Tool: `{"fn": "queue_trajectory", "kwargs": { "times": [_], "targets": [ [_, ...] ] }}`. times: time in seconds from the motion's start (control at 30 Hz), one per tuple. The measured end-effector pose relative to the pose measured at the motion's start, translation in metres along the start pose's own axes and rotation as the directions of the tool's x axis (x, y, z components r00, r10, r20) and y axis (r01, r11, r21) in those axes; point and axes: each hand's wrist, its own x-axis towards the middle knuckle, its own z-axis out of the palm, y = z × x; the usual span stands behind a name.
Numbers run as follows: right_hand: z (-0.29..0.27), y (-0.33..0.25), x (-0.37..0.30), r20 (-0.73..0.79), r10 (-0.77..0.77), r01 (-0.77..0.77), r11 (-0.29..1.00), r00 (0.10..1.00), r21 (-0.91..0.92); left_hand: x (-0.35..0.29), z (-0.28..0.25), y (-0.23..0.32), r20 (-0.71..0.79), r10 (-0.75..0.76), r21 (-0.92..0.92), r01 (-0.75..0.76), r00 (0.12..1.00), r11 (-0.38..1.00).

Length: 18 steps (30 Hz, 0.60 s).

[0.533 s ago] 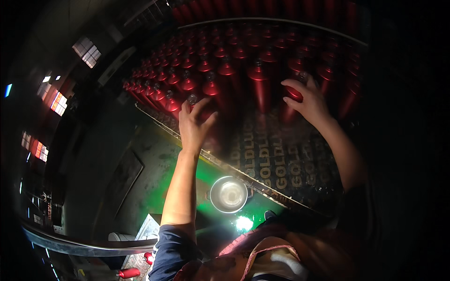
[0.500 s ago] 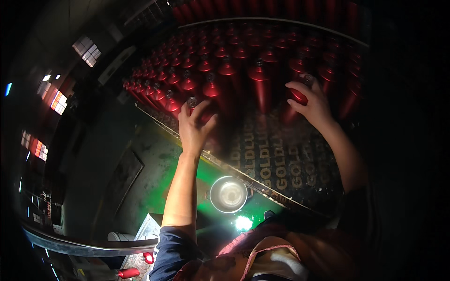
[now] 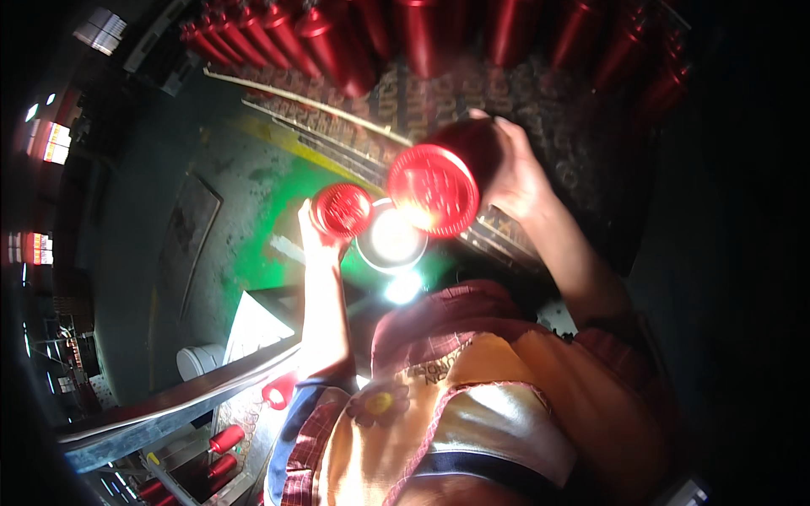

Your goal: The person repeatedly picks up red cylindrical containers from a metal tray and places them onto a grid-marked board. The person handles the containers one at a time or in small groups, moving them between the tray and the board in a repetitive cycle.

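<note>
Between the apron and the row of standing bottles, gripping one red bottle in the left hand and another red bottle in the right hand, both tilted nearly end-on, best to hold firmly and well apart, avoiding scuffs.

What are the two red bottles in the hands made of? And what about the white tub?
The left bottle and right bottle look like metal, maybe aluminium, with a shiny red coating: light glints off their bottoms. Coated plastic can't be ruled out by looks alone. The tub seems to be plain plastic, going by its smooth, pale side, but it's small here, so that's a guess.
</note>
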Motion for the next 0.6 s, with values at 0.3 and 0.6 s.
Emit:
{"fn": "queue_trajectory", "kwargs": {
  "times": [0.3, 0.6],
  "targets": [
    [0.077, 0.102, 0.039, 0.015, -0.061, 0.062, 0.996, 0.998, -0.063, 0.100, -0.102, -0.016, 0.091, -0.365, -0.542, 0.354, 0.926, 0.762],
    [0.074, 0.171, 0.047, 0.298, -0.004, 0.032, 0.995, 0.955, -0.090, 0.092, -0.113, -0.009, 0.251, -0.283, -0.567, 0.378, 0.926, 0.732]
  ]
}}
